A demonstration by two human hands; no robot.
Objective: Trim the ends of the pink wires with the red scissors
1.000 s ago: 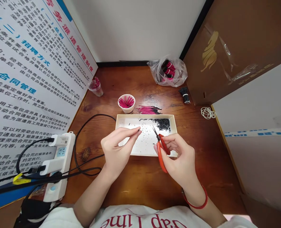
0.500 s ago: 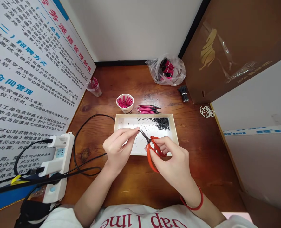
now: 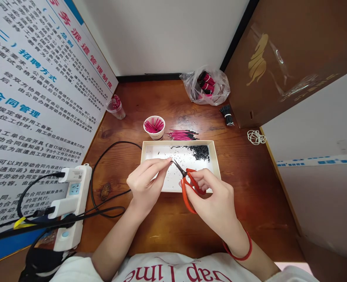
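My left hand [image 3: 148, 181] is closed in a pinch over the white tray-like box [image 3: 217, 161]. A small black piece [image 3: 171, 159] shows at its fingertips, too tiny to tell its kind. My right hand [image 3: 214, 197] grips the orange-handled scissors [image 3: 188, 188], fingers in and around the loops. The dark blades point up and left, their tips close to the left fingertips. Inside the box a heap of black strands [image 3: 200, 152] lies at the back right, with tiny specks scattered over the white bottom.
Behind the box stand a paper cup [image 3: 155, 136] of pink sticks and a row of pink-and-black wires [image 3: 183, 135]. Farther back are a plastic cup [image 3: 118, 112], a clear bag [image 3: 217, 94], a black bundle [image 3: 227, 117] and white cord [image 3: 256, 137]. A power strip [image 3: 79, 196] with cables lies left.
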